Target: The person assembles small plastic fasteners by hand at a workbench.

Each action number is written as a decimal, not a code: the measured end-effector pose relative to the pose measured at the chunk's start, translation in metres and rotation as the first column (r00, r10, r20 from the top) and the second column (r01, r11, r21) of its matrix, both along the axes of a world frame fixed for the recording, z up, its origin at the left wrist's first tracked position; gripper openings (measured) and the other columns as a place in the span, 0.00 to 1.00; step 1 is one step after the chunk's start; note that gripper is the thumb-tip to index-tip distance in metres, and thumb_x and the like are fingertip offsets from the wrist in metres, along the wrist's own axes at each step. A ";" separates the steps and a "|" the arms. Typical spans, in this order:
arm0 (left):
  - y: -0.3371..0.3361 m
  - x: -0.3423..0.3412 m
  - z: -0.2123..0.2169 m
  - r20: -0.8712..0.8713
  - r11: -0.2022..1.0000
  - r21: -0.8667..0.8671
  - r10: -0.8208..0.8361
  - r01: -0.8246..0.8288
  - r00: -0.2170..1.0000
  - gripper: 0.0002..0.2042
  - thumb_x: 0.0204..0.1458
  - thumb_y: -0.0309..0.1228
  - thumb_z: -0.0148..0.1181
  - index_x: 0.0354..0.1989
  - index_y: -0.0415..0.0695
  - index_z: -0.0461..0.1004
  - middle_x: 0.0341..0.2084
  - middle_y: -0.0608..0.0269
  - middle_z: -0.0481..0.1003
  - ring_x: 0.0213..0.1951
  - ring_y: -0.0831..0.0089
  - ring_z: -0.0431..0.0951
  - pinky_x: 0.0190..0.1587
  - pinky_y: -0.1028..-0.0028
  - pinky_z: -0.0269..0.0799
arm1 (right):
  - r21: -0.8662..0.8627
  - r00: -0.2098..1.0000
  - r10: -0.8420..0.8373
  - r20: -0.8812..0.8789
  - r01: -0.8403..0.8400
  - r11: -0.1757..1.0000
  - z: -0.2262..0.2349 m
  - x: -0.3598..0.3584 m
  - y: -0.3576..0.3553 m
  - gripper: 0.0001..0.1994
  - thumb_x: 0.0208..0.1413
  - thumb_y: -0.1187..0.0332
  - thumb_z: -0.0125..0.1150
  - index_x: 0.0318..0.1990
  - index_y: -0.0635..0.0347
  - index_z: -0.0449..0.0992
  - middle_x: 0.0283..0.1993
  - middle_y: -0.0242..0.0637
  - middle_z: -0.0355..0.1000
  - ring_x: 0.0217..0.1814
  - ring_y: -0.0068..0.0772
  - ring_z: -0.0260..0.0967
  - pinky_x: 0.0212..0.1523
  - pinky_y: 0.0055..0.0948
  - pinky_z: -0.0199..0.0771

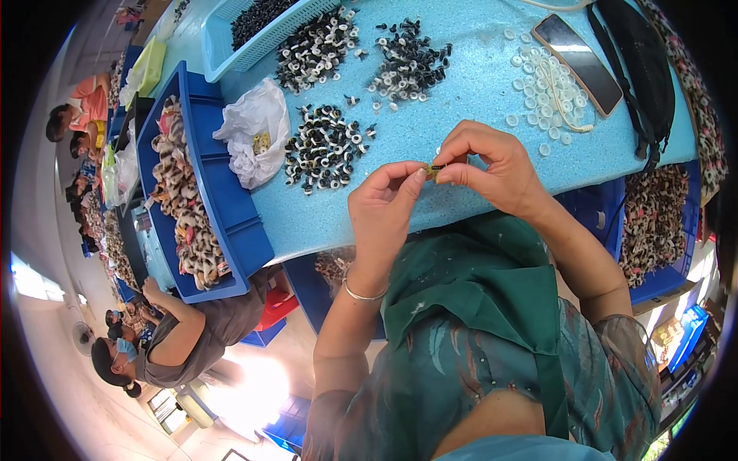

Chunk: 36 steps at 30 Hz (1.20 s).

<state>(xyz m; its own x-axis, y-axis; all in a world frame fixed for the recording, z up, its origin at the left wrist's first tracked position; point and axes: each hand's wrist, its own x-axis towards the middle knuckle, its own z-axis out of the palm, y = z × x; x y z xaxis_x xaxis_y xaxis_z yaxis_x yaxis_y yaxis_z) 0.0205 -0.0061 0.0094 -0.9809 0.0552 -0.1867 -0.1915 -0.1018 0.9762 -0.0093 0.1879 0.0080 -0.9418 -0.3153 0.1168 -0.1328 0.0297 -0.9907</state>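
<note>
Above the near edge of the blue table [304, 223], my left hand [382, 201] and my right hand [492, 170] meet fingertip to fingertip. Both are closed in a pinch on one small yellow-green and dark piece [432, 170]; the fingers partly hide it, and its exact kind is too small to tell. Left of my left hand lies a pile of small black-and-white round pieces with stems [324, 147]. A crumpled white plastic bag [254, 123] beside that pile holds several small yellowish pieces [262, 143].
Farther back are black-and-white pieces [317, 50], black stemmed pieces [411, 61] and a light-blue basket [219, 65]. Clear round caps [547, 92], a phone [578, 63] and a black bag [638, 69] lie right. Blue bins [201, 154] hold striped plush pieces. A co-worker [192, 346] sits left.
</note>
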 end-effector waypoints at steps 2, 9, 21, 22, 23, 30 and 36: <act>0.002 0.001 0.001 -0.005 1.000 0.017 0.018 -0.017 1.000 0.07 0.57 0.20 0.63 0.43 0.33 0.79 0.36 0.62 0.80 0.37 0.81 0.77 0.40 0.82 0.72 | 0.036 1.000 0.001 -0.013 0.000 0.999 0.000 0.002 -0.002 0.08 0.48 0.77 0.71 0.35 0.63 0.80 0.35 0.34 0.75 0.36 0.25 0.71 0.38 0.24 0.69; 0.009 0.004 0.003 -0.117 0.999 -0.023 0.022 -0.025 0.993 0.07 0.56 0.18 0.63 0.42 0.33 0.79 0.37 0.62 0.79 0.37 0.81 0.76 0.40 0.81 0.72 | 0.023 0.999 -0.015 0.051 0.014 1.000 -0.002 0.006 -0.004 0.11 0.47 0.78 0.72 0.38 0.64 0.78 0.34 0.31 0.74 0.35 0.20 0.70 0.35 0.22 0.71; 0.018 -0.006 0.003 -0.200 0.996 -0.090 -0.002 -0.016 0.980 0.06 0.53 0.15 0.63 0.39 0.34 0.80 0.36 0.61 0.80 0.37 0.80 0.78 0.40 0.81 0.74 | 0.021 0.998 -0.006 0.060 0.004 1.000 -0.001 -0.005 0.005 0.09 0.46 0.76 0.73 0.34 0.62 0.77 0.32 0.29 0.73 0.33 0.19 0.68 0.35 0.22 0.70; 0.018 -0.008 0.003 -0.186 0.995 -0.095 -0.007 -0.011 0.983 0.05 0.53 0.16 0.64 0.38 0.34 0.79 0.36 0.60 0.79 0.35 0.80 0.77 0.38 0.80 0.74 | 0.034 1.000 -0.021 -0.008 0.022 0.999 -0.001 -0.007 0.006 0.09 0.45 0.76 0.73 0.33 0.61 0.77 0.32 0.29 0.72 0.33 0.20 0.68 0.36 0.23 0.69; 0.019 -0.009 0.004 -0.184 0.995 -0.096 -0.007 -0.011 0.983 0.05 0.53 0.16 0.64 0.38 0.34 0.79 0.36 0.60 0.79 0.35 0.80 0.77 0.38 0.80 0.74 | 0.046 0.997 -0.037 -0.075 0.040 0.998 0.000 -0.009 0.007 0.09 0.45 0.75 0.74 0.32 0.61 0.77 0.31 0.30 0.72 0.33 0.20 0.69 0.36 0.24 0.69; 0.022 -0.055 -0.008 -0.418 0.854 -0.521 -0.250 -0.005 0.873 0.09 0.49 0.16 0.63 0.37 0.40 0.80 0.31 0.60 0.77 0.32 0.71 0.76 0.34 0.74 0.71 | 0.093 0.995 -0.087 0.050 0.082 0.992 -0.001 -0.012 0.017 0.09 0.45 0.74 0.73 0.30 0.62 0.76 0.29 0.31 0.75 0.31 0.21 0.73 0.34 0.23 0.72; 0.017 -0.105 -0.020 -0.560 0.471 -0.824 -0.593 -0.315 0.579 0.13 0.42 0.16 0.62 0.37 0.41 0.78 0.32 0.58 0.72 0.37 0.59 0.73 0.37 0.65 0.71 | 0.112 0.995 -0.103 0.015 0.101 0.989 -0.003 -0.011 0.016 0.08 0.45 0.74 0.73 0.29 0.62 0.76 0.30 0.32 0.75 0.30 0.22 0.73 0.34 0.23 0.72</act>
<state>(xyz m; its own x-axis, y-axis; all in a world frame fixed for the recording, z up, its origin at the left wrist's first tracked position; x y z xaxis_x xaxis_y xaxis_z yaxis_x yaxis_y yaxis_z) -0.0849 0.0109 -0.0106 -0.7253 0.4857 0.4879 0.6558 0.7030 0.2752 -0.0200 0.2039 0.0053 -0.9715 -0.2276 0.0669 -0.1032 0.1518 -0.9830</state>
